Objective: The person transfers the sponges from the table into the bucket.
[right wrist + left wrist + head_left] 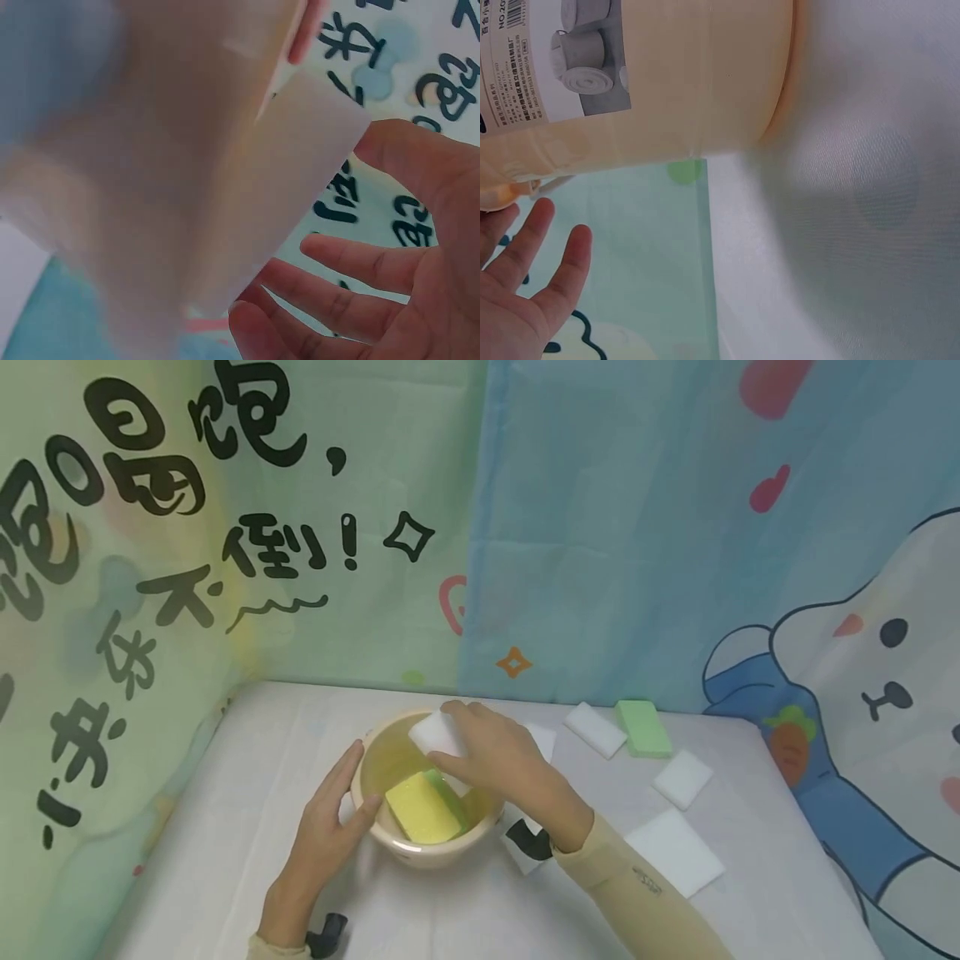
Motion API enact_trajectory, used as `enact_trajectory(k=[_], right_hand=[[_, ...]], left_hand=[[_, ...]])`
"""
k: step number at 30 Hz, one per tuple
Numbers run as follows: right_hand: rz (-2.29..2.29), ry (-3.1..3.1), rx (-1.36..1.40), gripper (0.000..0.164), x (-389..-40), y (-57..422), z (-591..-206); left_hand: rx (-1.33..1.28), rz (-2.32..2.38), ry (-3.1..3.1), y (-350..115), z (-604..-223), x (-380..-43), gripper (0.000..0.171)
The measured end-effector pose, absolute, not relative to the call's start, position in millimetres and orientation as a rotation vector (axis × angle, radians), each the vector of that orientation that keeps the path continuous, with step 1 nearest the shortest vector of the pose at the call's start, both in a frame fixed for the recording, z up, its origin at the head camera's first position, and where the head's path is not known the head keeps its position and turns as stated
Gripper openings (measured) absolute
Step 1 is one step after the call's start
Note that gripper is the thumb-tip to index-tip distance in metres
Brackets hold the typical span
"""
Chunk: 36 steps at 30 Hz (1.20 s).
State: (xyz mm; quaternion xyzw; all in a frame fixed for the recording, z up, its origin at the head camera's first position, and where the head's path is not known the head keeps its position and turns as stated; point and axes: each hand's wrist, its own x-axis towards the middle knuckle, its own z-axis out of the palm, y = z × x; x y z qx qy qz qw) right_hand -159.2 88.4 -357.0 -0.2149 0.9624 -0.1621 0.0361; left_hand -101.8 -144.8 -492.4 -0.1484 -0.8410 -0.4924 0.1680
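Note:
A cream plastic bucket (427,857) stands on the table, with a printed label (525,75) on its side in the left wrist view. Inside it lies a yellow sponge (422,810), with a green edge showing beside it. My right hand (495,752) pinches a white sponge (437,735) over the bucket's mouth. In the right wrist view, thumb and fingertips meet the edges of that white sponge (292,165). My left hand (330,822) rests against the bucket's left rim, its fingers fairly straight. Only some of those fingers (536,255) appear in the left wrist view.
Right of the bucket lie a white block (596,729), a green sponge (643,728), a smaller white block (682,779) and a larger white slab (675,852). Another white piece (542,740) is partly hidden behind my right hand. Printed curtains (375,635) hang behind the table.

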Motion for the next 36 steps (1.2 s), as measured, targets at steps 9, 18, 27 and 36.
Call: enact_trajectory(k=[9,18,27,36], right_hand=[[-0.388,2.892,-0.627,0.059,-164,81,-381],[-0.334,2.942,-0.740,0.036,-161,82,-381],[-0.446,2.978,-0.765,0.041,-155,96,-373],[-0.618,3.038,-0.656,0.041,-144,133,-366]], left_hand=[[-0.405,-1.395,-2.417,-143,-490,-100,0.069],[-0.415,-1.403,-2.420,-141,-488,-99,0.069],[-0.411,-1.381,-2.417,-141,-486,-98,0.069],[-0.405,-1.388,-2.425,-143,-486,-97,0.069]])
